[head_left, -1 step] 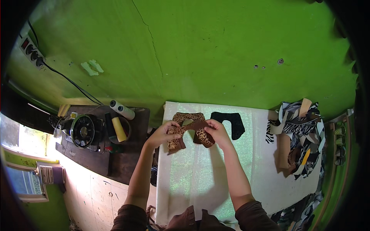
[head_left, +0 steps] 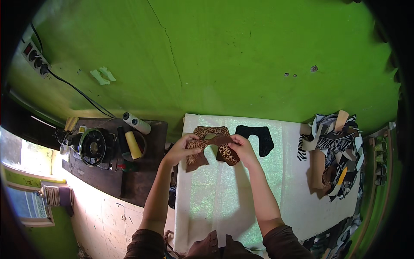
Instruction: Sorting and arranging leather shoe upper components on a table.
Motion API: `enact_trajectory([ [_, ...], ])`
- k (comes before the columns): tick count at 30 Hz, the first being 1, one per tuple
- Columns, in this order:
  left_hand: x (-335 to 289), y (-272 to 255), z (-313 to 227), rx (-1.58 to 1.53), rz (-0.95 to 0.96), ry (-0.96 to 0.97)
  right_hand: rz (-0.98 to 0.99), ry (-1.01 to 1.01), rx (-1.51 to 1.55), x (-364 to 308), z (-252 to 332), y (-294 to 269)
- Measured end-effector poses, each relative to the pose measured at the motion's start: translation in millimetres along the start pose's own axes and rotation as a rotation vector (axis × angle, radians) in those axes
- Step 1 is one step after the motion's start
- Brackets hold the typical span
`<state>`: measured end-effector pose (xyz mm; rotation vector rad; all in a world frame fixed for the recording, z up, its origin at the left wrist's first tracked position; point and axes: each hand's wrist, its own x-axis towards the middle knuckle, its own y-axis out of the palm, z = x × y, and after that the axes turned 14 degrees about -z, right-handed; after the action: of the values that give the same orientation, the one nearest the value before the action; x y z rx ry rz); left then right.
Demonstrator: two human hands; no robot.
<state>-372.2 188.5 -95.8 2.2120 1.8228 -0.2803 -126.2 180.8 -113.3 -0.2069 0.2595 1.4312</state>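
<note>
Both my hands hold a curved, U-shaped piece of brown fabric (head_left: 225, 150) with a tan rose-like pattern, up over the white table (head_left: 202, 207). Fingers and thumb of my left hand (head_left: 184, 150) pinch its left end, where a plain brown side shows below. My right hand (head_left: 243, 149) grips the opposite end near the top. Just behind lies a similar patterned piece (head_left: 211, 129), partly covered by the held one. To the right of that, a black U-shaped piece (head_left: 266, 142) rests on the shiny white cover, partly hidden by my right hand.
A heap of fabric scraps (head_left: 345, 155), some zebra-striped, fills the table's right end. On the left stands a dark sewing table (head_left: 146, 181) with a sewing machine's black handwheel (head_left: 92, 147), a white thread cone (head_left: 137, 123) and a yellow cone (head_left: 133, 146). A green wall (head_left: 241, 56) rises behind.
The left end of the held fabric has turned slightly, so more of its plain brown side shows. My hands have barely moved.
</note>
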Motion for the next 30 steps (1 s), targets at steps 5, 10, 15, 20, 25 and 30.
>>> enact_trajectory([
  [5, 16.0, -1.9, 9.9, -0.14, -0.123, -0.009, -0.152, 0.099, 0.088, 2.1, -30.4, 14.0],
  [10, 35.8, 9.4, 24.4, 0.454, -0.403, 0.372, -0.391, -0.065, -0.061, 6.0, -46.7, 28.5],
  [15, 40.1, 30.4, 7.6, 0.553, -0.466, 0.26, -0.48, -0.145, -0.306, -3.7, -21.8, 37.3],
  [20, 40.0, 37.2, 18.7, 0.86, -0.557, 0.434, -0.381, -0.455, -0.729, -14.5, -15.4, 38.0],
  [25, 29.5, 62.9, 38.7, 1.34, -0.569, 0.618, -0.258, -0.63, -0.937, -16.4, -20.9, 47.3],
  [30, 37.3, 59.9, 72.1, 1.37, -0.579, 0.542, -0.195, -0.727, -1.063, -15.4, -62.8, 55.5],
])
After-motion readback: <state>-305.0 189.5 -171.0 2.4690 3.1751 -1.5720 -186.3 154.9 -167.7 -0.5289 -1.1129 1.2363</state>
